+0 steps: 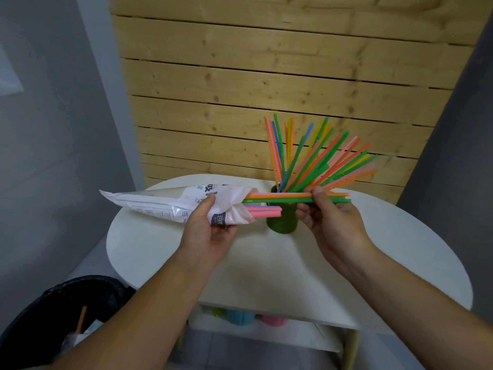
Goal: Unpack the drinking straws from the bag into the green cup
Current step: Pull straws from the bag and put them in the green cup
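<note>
Thin plastic drinking straws (314, 161), orange, green, pink, yellow, blue, fan out of the green plastic cup (282, 218) mid-table. Right hand (329, 218) pinches an orange and a green straw (282, 198) lying level, ends still in the white printed plastic bag (170, 206). Left hand (210, 231) grips the bag's mouth; more pink straws poke out. Round white table (165, 244), pine-slat wall (266, 84) behind, black bin (61, 313) near left. Bag print illegible.

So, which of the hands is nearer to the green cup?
Right. The right hand pinches two straws right beside the cup; the left hand grips the bag, further to its left.
</note>
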